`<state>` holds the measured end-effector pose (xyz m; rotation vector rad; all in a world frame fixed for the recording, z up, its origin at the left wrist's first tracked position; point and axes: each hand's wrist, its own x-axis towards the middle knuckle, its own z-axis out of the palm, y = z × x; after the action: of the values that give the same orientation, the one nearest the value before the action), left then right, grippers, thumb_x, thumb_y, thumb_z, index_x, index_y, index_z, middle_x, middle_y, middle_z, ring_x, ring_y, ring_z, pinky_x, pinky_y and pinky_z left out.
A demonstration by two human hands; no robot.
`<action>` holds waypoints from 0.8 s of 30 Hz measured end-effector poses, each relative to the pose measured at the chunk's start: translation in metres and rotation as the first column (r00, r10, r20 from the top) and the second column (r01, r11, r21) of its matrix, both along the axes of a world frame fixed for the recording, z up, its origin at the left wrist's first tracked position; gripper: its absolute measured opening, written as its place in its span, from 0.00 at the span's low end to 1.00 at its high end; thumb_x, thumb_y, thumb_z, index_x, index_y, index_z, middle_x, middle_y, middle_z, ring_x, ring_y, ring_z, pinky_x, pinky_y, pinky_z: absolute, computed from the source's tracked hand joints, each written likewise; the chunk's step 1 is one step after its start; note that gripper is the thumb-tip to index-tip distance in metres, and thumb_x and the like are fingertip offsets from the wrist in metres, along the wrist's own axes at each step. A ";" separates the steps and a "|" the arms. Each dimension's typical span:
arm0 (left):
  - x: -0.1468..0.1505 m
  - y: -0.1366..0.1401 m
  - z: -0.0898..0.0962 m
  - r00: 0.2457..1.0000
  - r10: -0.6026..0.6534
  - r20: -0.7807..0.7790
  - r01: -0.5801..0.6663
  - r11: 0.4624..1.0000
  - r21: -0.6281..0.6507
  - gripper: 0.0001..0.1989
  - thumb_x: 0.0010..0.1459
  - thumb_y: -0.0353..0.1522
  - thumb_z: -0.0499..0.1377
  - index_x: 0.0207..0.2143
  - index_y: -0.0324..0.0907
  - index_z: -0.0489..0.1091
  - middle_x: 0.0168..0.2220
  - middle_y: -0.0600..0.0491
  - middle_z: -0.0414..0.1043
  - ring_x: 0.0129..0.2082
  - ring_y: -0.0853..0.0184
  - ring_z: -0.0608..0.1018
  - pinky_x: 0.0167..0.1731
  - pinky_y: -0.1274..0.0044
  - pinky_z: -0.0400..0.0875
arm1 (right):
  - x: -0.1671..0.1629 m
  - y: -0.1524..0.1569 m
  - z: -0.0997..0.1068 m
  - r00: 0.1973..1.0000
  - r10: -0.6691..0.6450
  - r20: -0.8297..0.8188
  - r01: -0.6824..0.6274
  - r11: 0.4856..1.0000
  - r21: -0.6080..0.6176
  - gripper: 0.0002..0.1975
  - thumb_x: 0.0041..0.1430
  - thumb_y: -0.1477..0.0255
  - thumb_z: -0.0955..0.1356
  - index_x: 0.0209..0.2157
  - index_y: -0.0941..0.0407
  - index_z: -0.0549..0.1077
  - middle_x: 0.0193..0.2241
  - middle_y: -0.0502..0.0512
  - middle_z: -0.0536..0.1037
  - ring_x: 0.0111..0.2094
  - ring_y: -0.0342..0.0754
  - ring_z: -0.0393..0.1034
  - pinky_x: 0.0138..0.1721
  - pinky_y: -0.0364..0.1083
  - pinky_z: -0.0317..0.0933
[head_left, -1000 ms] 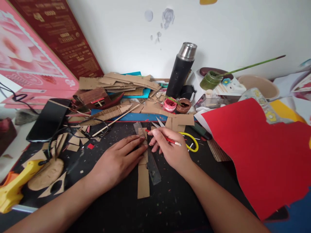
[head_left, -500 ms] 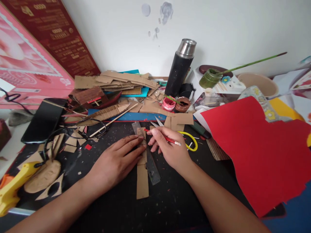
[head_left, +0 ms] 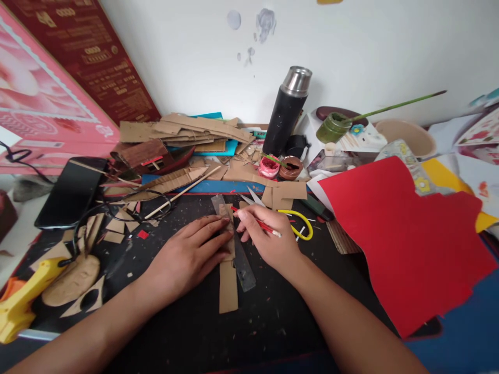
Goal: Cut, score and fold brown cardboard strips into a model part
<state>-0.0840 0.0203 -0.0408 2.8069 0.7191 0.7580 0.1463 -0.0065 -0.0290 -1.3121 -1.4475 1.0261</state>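
Note:
My left hand (head_left: 197, 249) lies flat with fingers stretched out, pressing on a narrow cardboard strip (head_left: 228, 288) and a clear ruler (head_left: 244, 270). The ruler lies slightly slanted over the strip, its upper part partly under my fingertips. In my right hand (head_left: 268, 236) is a red pencil (head_left: 268, 228), pinched between thumb and fingers, its tip close to the strip's upper right edge beside the ruler. Just beyond that hand are scissors (head_left: 306, 234) with yellow handles, their blades partly hidden behind my fingers.
Red paper (head_left: 409, 249) covers the right side. A black flask (head_left: 286, 114) stands at the back by open paint jars (head_left: 268, 167). Cardboard pieces (head_left: 187, 130) are piled behind. On the left are a phone (head_left: 70, 195), a yellow glue gun (head_left: 29, 296) and cardboard scraps.
The view has shifted slightly. My right hand and the pencil have moved very little, the pencil's back end dipping a bit lower. My left hand stays on the ruler and strip.

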 end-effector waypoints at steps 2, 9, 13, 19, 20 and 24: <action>0.000 0.000 0.000 1.000 0.002 -0.001 -0.002 1.000 -0.011 0.18 0.73 0.36 0.62 0.60 0.39 0.77 0.58 0.40 0.81 0.61 0.51 0.80 0.60 0.59 0.80 | 0.001 0.000 -0.001 0.998 0.014 0.059 -0.016 1.000 0.027 0.19 0.78 0.56 0.65 0.38 0.52 0.79 0.30 0.51 0.82 0.27 0.47 0.80 0.33 0.46 0.71; 0.000 0.001 0.000 1.000 0.002 -0.011 -0.002 1.000 0.002 0.19 0.73 0.38 0.62 0.61 0.39 0.76 0.59 0.40 0.81 0.60 0.50 0.80 0.59 0.58 0.80 | 0.001 0.001 -0.003 0.991 0.023 0.136 -0.030 0.998 0.047 0.18 0.79 0.55 0.65 0.42 0.51 0.80 0.31 0.52 0.83 0.30 0.50 0.81 0.33 0.47 0.71; 0.000 0.000 -0.001 1.000 0.007 -0.013 -0.007 1.000 -0.004 0.19 0.73 0.38 0.62 0.61 0.40 0.76 0.59 0.40 0.80 0.60 0.50 0.80 0.59 0.57 0.80 | 0.001 0.001 -0.003 0.992 0.024 0.124 -0.030 0.998 0.048 0.18 0.78 0.55 0.65 0.42 0.51 0.80 0.32 0.53 0.83 0.30 0.50 0.81 0.34 0.47 0.72; -0.001 -0.003 0.001 1.000 0.009 -0.022 -0.008 0.999 0.041 0.16 0.73 0.35 0.61 0.59 0.39 0.78 0.60 0.38 0.79 0.61 0.50 0.79 0.59 0.58 0.79 | 0.000 0.005 -0.010 0.994 -0.065 -0.091 0.062 0.997 -0.036 0.21 0.75 0.51 0.67 0.43 0.54 0.80 0.34 0.54 0.84 0.25 0.45 0.80 0.24 0.42 0.67; -0.002 -0.003 0.003 1.000 0.009 -0.027 -0.008 0.999 0.050 0.16 0.73 0.34 0.61 0.59 0.40 0.78 0.60 0.39 0.79 0.60 0.51 0.79 0.59 0.59 0.79 | 0.000 0.007 -0.010 0.985 -0.096 -0.143 0.089 0.994 -0.057 0.22 0.73 0.49 0.68 0.43 0.54 0.80 0.33 0.54 0.83 0.24 0.45 0.79 0.22 0.41 0.65; -0.002 -0.007 0.018 0.983 -0.003 -0.183 0.018 0.996 0.086 0.19 0.72 0.26 0.57 0.62 0.42 0.76 0.57 0.42 0.80 0.54 0.55 0.80 0.54 0.63 0.78 | 0.000 0.011 -0.011 0.950 -0.142 -0.278 0.114 0.987 -0.116 0.26 0.69 0.45 0.69 0.41 0.55 0.81 0.31 0.53 0.82 0.22 0.43 0.77 0.18 0.38 0.61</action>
<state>-0.0858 0.0129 -0.0229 2.9858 0.7143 0.5474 0.1465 0.0048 -0.0404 -1.2504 -1.0925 1.1592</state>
